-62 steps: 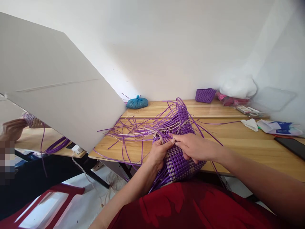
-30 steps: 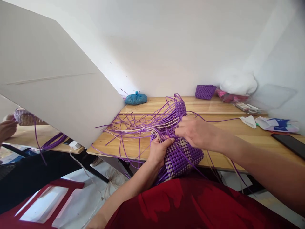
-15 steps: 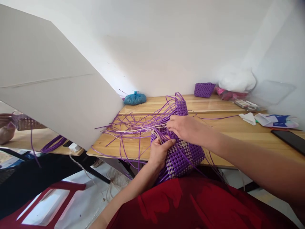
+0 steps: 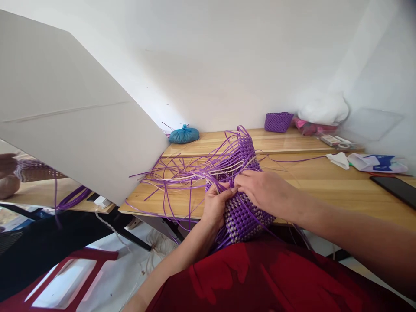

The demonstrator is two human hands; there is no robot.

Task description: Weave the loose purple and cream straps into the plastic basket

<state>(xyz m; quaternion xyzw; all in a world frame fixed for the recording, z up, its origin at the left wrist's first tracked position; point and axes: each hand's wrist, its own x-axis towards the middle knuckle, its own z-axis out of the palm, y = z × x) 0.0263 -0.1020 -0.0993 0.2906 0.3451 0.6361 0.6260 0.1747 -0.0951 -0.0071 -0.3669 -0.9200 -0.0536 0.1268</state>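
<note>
A partly woven basket (image 4: 242,221) of purple and beige plastic strips leans between my lap and the table edge. Long loose strips (image 4: 182,173) fan out from its rim to the left across the table. My left hand (image 4: 216,203) grips the basket's rim, thumb on top, with strips under the fingers. Close beside it, my right hand (image 4: 260,188) is closed in a pinch at the rim, fingertips on a purple strip. The exact spot where the fingertips meet is partly hidden.
On the wooden table (image 4: 305,182) lie a blue tied bag (image 4: 184,134), a small purple basket (image 4: 278,122), a white bag (image 4: 325,110), scissors (image 4: 344,142), a packet (image 4: 378,163) and a black phone (image 4: 394,190). A grey panel (image 4: 74,117) stands left; beyond it another person's hand (image 4: 8,175) holds a woven piece.
My right hand has come slightly right and down, nearer my left thumb, uncovering more of the basket's far side. My left hand stays on the rim.
</note>
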